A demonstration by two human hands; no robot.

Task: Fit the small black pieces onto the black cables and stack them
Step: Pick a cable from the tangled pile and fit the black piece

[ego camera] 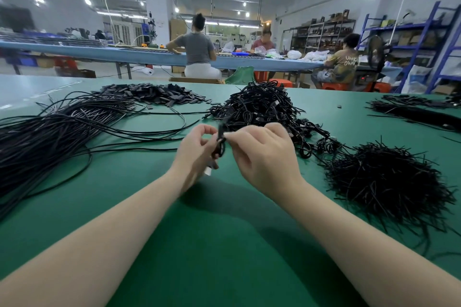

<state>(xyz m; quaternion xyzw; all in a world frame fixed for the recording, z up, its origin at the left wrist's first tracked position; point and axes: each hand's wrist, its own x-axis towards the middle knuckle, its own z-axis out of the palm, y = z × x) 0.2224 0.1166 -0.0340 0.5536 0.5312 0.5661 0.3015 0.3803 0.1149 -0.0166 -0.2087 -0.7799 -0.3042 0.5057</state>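
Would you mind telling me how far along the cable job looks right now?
Done: a tangled heap of coiled cables sits mid-table. In hand: the left hand and right hand work one cable between them. Left: a large bundle of loose cables and a pile of small black pieces.

bright overhead tubes, bowed edges

"UNK… OWN", seemingly, on yellow shirt [345, 65]

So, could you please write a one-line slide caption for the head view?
Both hands, left and right, work a black cable above a green table among cable piles.
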